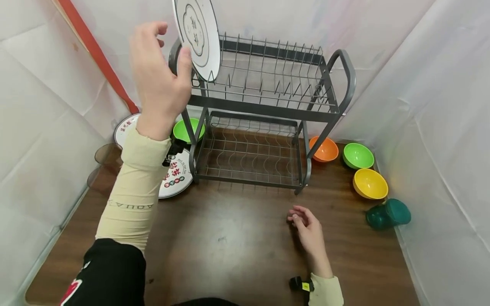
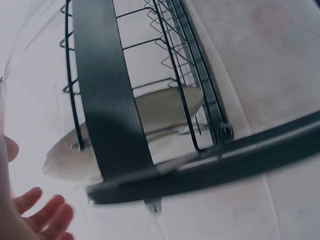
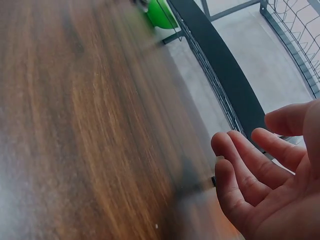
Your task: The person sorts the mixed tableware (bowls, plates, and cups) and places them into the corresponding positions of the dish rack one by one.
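Note:
A white plate with dark printing stands on edge in the left end of the upper tier of a dark two-tier dish rack. Just left of it, my left hand is raised with loosely bent fingers and holds nothing. The left wrist view shows the fingers apart from the rack, with part of the plate seen through the wires. My right hand hovers low near the tabletop, in front of the rack's right side. Its fingers are loosely curled with nothing between them.
Orange, green and yellow bowls and a teal cup sit right of the rack. To its left are another green bowl, more printed plates and brownish transparent round items. White sheeting surrounds the table.

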Action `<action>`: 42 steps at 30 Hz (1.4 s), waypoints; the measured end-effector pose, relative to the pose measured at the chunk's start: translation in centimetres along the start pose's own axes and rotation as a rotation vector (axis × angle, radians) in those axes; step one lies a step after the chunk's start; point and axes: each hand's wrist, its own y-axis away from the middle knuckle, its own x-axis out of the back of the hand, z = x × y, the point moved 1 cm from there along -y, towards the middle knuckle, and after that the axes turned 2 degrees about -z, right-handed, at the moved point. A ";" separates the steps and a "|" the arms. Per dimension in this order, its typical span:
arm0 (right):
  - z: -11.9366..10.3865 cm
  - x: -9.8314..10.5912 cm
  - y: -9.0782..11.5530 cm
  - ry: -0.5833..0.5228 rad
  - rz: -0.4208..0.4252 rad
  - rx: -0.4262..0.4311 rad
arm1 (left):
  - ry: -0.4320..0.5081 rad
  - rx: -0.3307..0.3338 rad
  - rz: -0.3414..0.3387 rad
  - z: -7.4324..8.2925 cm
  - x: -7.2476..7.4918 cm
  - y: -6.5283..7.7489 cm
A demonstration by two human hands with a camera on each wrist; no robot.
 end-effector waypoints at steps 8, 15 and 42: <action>0.2 1.2 0.4 -0.007 0.014 0.016 | -0.128 0.081 -0.100 -4.2 1.8 0.6; -0.1 2.5 0.9 -0.004 0.026 -0.027 | -0.197 0.342 -0.320 -9.2 2.2 3.5; -4.0 -2.3 2.8 0.112 -0.185 0.003 | -0.344 0.783 -0.774 -22.1 7.7 12.5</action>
